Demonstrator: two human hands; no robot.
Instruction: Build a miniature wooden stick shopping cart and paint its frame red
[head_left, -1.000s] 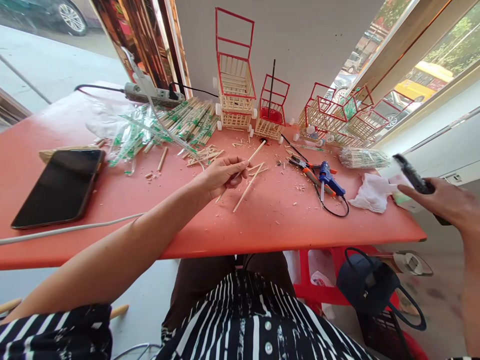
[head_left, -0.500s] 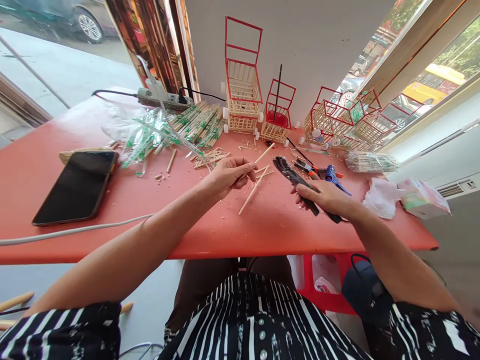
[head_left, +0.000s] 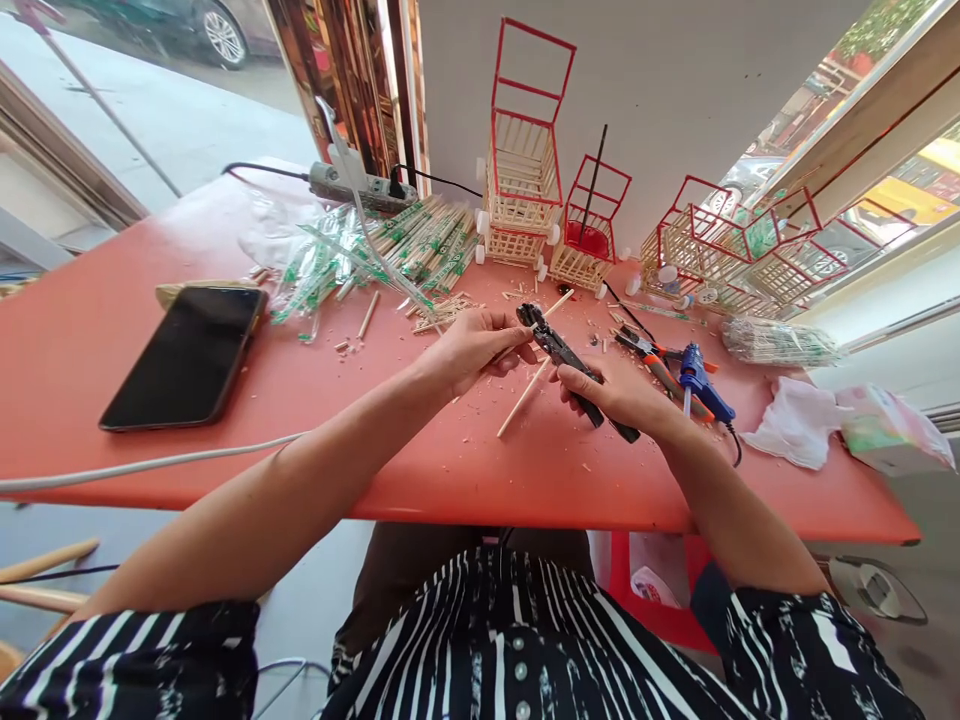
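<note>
Between its thumb and fingers my left hand [head_left: 480,352] pinches a thin wooden stick [head_left: 559,302], which points up and to the right. My right hand [head_left: 611,388] is wrapped round the handles of black pliers [head_left: 564,356]. Their jaws meet the stick just beyond my left fingertips; whether they are fully closed on it I cannot tell. Below, a second loose wooden stick [head_left: 523,402] lies slantwise on the red table [head_left: 420,470], its upper end partly hidden by the pliers and fingers.
Small carts of sticks with red frames [head_left: 525,150] stand along the wall. Wrapped chopsticks [head_left: 427,240] lie by a power strip [head_left: 352,185]. A phone [head_left: 187,355] is at left; a blue glue gun [head_left: 703,380], orange-handled pliers [head_left: 652,362] and tissue pack [head_left: 892,430] are at right.
My right hand has brought the pliers leftward, so their jaws now meet the stick at my left fingertips. My left hand keeps its pinch. The view has shifted slightly.
</note>
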